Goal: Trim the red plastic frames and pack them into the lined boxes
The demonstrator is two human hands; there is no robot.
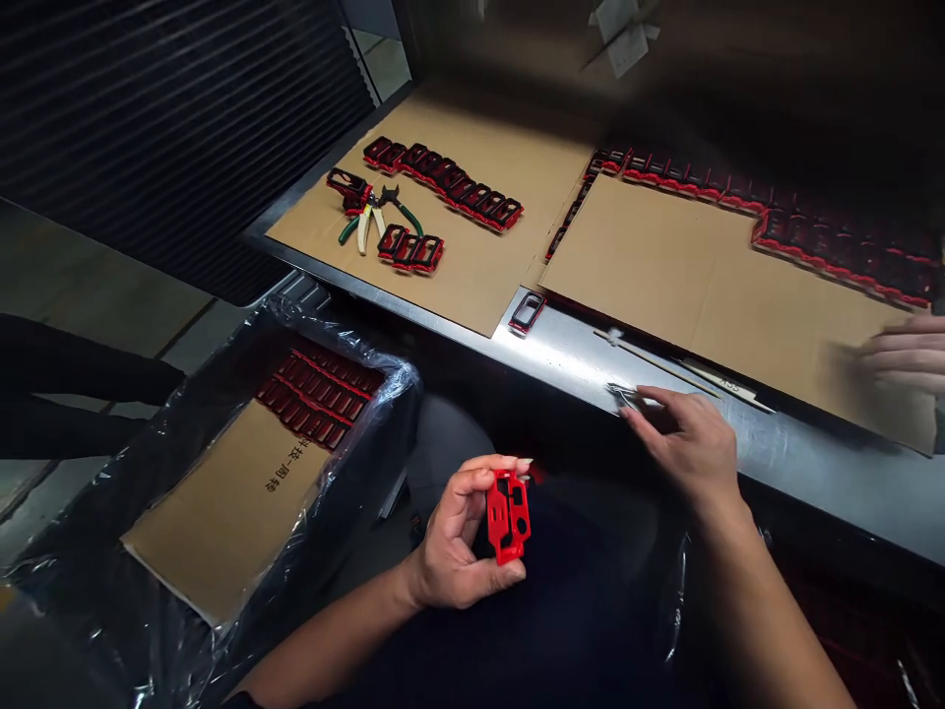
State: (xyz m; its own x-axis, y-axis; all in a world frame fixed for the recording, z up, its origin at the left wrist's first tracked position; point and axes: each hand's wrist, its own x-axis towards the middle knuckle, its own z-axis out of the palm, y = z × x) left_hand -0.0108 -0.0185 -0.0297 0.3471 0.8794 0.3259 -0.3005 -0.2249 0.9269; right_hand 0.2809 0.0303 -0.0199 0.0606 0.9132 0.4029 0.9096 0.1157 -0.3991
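My left hand (467, 537) holds a red plastic frame (508, 517) with black inside parts, gripped at its ends between fingers and thumb, in front of my body. Over the metal table edge, my right hand (690, 438) is closed in a pinch on a small pointed metal tool (622, 396); its exact kind cannot be made out. To the left of that hand, a single red and black frame (527, 312) lies on the bare metal. A thin stick (664, 364) with a white tip lies along the edge, just beyond my right hand.
Rows of red and black frames (443, 179) lie on cardboard (472, 271), beside pliers (367, 226). Another cardboard sheet (664, 246) has frames (842, 246) along its far side. A co-worker's hand (912, 354) is at right. A plastic-lined box (403, 379) with frames stands lower left.
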